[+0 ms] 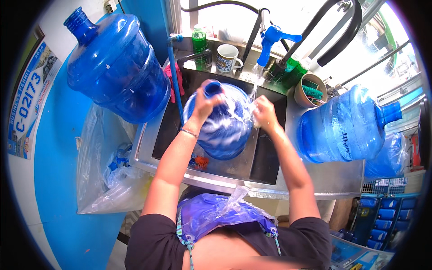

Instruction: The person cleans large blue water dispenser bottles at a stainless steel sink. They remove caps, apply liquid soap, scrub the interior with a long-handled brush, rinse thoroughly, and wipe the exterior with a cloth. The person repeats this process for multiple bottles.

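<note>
Bottle [225, 141], round blue plastic, likely handling slippery; gripping neck [213, 89], probably surest, with left hand [204, 105]; curling right hand [265, 112], hold unclear.

A blue jug [229, 143], streaked with white foam [219, 122]! Bright blue tap handle [272, 38], white mug [226, 57] with blue pattern, green bottle [198, 41]!

Glaring daylight from the window [216, 20] burns out the upper right, motion blur smears the blue jug [227, 137] mid-frame, and straight lines bow toward dark rims.
</note>
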### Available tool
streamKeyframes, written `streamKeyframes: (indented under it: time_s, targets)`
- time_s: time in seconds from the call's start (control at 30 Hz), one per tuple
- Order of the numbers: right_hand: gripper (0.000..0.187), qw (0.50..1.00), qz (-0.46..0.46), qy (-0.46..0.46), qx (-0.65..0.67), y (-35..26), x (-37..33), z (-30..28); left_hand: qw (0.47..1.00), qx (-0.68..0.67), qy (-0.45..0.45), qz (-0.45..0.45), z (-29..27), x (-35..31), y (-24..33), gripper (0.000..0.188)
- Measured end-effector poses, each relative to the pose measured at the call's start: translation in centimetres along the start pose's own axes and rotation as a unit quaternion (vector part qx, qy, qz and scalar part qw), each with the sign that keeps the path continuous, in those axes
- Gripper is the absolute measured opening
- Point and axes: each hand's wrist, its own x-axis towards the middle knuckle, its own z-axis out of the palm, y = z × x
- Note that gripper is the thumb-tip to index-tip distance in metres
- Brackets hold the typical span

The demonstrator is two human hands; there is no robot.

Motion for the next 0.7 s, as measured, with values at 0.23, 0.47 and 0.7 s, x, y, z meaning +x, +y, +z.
streamKeyframes:
  time_s: [0.23,0.47,0.7]
  targets:
    - [0.025,0.98,-0.162,0.109,0.034,-4.3,-1.3,2.9,0.913,0.352,0.192,0.078,1.0,3.0,-5.4,0.079]
    - [0.025,0.989,-0.06,0.102,-0.085,-3.4,0.9,2.7,0.938,0.285,0.17,0.096,0.3,5.5,-4.7,0.067]
    - [0.045,0.913,0.192,0.257,0.251,4.1,-2.9,8.0,0.903,0.231,0.312,0.182,-0.7,3.9,-6.1,0.043]
